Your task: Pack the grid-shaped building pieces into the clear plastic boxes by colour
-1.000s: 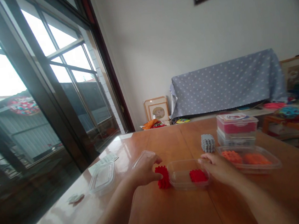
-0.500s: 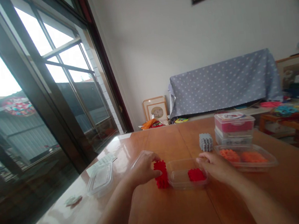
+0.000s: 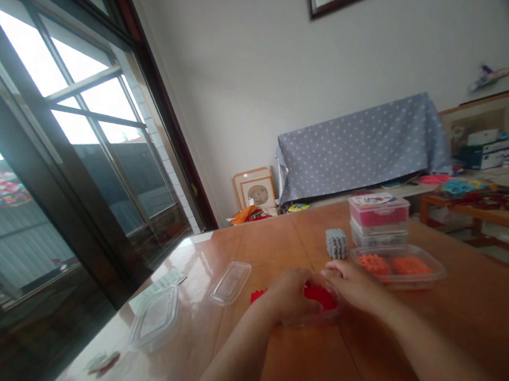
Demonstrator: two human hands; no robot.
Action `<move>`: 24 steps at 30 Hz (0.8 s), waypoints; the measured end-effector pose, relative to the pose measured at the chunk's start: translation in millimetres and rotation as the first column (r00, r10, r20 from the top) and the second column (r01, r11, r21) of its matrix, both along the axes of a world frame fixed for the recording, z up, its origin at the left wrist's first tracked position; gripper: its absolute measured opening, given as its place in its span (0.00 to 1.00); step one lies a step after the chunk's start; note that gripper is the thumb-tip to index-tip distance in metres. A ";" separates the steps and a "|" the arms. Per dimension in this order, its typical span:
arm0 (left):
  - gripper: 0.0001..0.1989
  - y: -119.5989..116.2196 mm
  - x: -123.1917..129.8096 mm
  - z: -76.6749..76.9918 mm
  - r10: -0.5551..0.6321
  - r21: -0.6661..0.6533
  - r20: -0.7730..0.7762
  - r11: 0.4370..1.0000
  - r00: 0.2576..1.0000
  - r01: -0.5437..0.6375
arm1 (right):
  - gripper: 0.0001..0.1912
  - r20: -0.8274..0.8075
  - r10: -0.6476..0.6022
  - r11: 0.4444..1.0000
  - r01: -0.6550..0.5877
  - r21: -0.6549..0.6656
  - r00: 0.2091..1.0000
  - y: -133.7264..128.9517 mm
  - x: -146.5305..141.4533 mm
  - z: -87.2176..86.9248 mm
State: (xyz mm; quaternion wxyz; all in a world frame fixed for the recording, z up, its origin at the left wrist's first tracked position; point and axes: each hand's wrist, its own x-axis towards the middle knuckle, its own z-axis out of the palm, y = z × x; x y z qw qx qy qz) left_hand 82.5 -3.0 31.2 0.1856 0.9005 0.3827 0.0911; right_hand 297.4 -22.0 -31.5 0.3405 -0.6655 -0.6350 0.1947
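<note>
My left hand [image 3: 290, 296] reaches over the clear container [image 3: 311, 319], its thumb and fingers around a red piece [image 3: 321, 295] inside. My right hand [image 3: 348, 277] is at the container's right rim, with its fingers pinched on the edge. A red block [image 3: 257, 295] stands just left of the container, mostly hidden by my left wrist. Behind my right hand is a grey textured block [image 3: 336, 243]. To its right, an open clear tray [image 3: 428, 281] holds orange pieces [image 3: 410, 265].
Stacked boxes [image 3: 379, 220], one with pink contents, stand behind the orange pieces. A clear lid [image 3: 231, 282] lies left of centre. Farther left are another clear container [image 3: 155, 316], a patterned sheet [image 3: 164, 280] and a small pale item [image 3: 102, 362].
My left hand has let go of the red block and moved right, into the clear container. My right hand stays at the rim. The camera view has turned slightly right.
</note>
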 end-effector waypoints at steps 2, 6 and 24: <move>0.21 2.5 5.9 -5.6 -0.012 -0.025 0.008 1.000 1.000 0.012 | 0.25 -0.006 -0.007 1.000 0.007 0.003 1.000 -0.8 -0.4 1.7; 0.25 5.8 8.6 -11.6 -0.001 -0.064 0.048 0.998 0.999 0.005 | 0.24 -0.004 -0.014 1.000 0.014 0.003 1.000 -2.7 -1.2 5.2; 0.14 -1.8 -0.6 -7.2 0.156 -0.033 0.061 0.987 0.986 -0.154 | 0.24 0.021 -0.007 1.000 0.007 0.005 1.000 -5.6 -3.2 8.1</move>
